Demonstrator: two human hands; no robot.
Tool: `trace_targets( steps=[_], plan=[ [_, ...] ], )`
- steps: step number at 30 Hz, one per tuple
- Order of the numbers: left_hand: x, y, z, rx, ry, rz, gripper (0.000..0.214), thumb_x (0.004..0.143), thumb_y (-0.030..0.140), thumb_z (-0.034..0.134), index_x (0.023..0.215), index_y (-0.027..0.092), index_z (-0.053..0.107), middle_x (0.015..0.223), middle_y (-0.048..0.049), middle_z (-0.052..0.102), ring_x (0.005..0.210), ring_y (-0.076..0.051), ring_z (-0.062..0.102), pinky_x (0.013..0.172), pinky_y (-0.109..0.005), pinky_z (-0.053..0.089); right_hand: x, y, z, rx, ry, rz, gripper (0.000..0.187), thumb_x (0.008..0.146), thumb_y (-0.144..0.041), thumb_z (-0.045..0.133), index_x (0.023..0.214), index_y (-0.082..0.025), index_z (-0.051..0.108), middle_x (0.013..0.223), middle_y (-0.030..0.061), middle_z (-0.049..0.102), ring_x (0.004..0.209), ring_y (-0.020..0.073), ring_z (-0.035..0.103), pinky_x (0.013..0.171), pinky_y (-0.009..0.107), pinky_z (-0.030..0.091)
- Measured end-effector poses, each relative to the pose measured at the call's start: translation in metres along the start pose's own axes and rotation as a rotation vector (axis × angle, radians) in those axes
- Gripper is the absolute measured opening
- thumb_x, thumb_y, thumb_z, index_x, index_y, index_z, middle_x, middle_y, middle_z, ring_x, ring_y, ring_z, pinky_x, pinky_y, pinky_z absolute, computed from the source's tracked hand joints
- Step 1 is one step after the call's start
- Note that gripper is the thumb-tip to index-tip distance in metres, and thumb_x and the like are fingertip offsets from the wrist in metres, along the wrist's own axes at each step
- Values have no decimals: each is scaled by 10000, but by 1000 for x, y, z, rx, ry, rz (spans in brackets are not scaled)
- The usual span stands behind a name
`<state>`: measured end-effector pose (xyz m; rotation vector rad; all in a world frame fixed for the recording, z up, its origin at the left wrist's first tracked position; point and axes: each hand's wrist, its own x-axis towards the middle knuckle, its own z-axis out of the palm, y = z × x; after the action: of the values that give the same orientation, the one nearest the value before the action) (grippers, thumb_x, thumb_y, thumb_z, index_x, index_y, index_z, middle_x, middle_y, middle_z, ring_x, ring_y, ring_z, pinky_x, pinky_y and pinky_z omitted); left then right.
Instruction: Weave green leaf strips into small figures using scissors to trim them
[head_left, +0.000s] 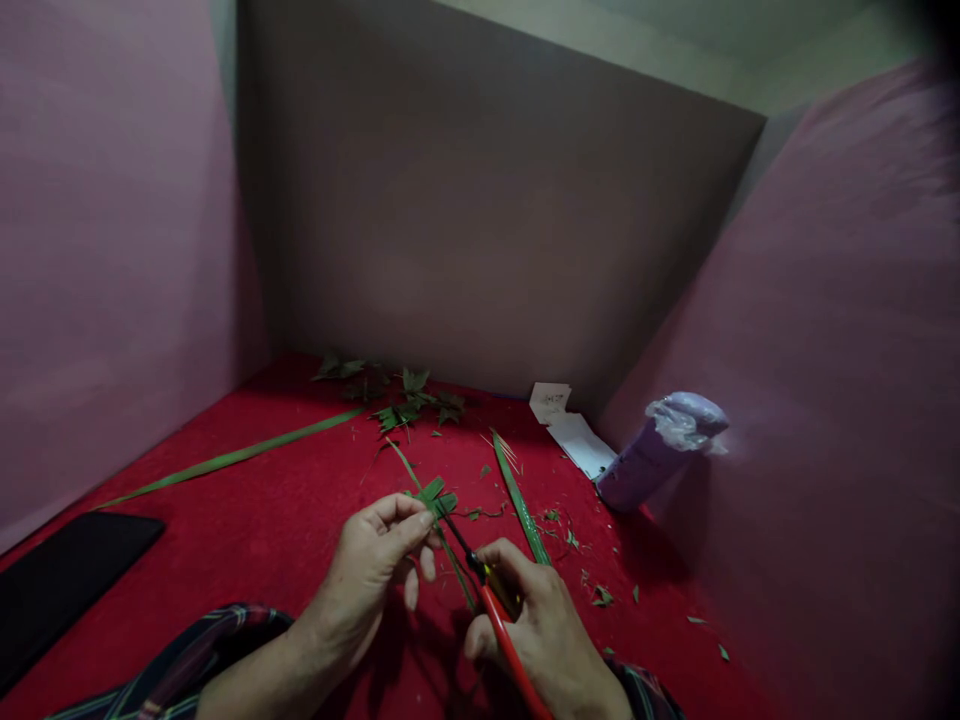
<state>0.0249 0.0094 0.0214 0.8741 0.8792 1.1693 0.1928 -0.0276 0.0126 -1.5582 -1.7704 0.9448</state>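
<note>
My left hand [379, 560] pinches a small folded green leaf piece [433, 497] between thumb and fingers. A long thin leaf strip [454, 565] runs through it, one end pointing away and the other down toward me. In my right hand [544, 625] is a pair of red-handled snips [501, 625]. Its narrow dark blades reach the leaf piece beside my left fingertips; whether they are parted I cannot tell. Right of the leaf piece lies a long green leaf blade [521, 500] on the red cloth [300, 560].
Lobed leaves [409, 400] lie at the back. Another long leaf [247, 455] stretches left, above a black flat object [71, 575]. On the right, a purple cylinder [652, 465] with clear plastic leans near white papers [577, 440]. Leaf scraps [602, 597] are scattered nearby. Walls enclose three sides.
</note>
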Motion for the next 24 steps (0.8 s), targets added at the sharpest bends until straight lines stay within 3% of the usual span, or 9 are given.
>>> trace_targets(
  steps=[9, 15, 24],
  plan=[
    [-3, 0, 1, 68, -23, 12, 171, 716, 273, 633, 683, 131, 544, 526, -1, 624, 312, -53, 467, 309, -140, 342, -3, 5, 2, -193, 86, -167, 421, 495, -312, 819, 781, -234, 521, 514, -91, 345, 486, 102, 307, 457, 216, 221],
    [-1, -4, 0, 87, -59, 8, 142, 713, 253, 620, 704, 122, 563, 556, -32, 648, 381, -102, 544, 342, -178, 418, -3, 5, 4, -264, 134, -253, 358, 614, -415, 737, 852, -220, 554, 549, -56, 453, 496, 119, 380, 477, 219, 275],
    [-1, -4, 1, 83, -11, -42, 142, 681, 245, 641, 692, 115, 586, 610, -50, 657, 494, -165, 632, 394, -209, 468, -6, 11, 10, -360, 246, -350, 347, 668, -482, 664, 823, -183, 580, 556, -23, 522, 506, 135, 470, 489, 214, 316]
  ],
)
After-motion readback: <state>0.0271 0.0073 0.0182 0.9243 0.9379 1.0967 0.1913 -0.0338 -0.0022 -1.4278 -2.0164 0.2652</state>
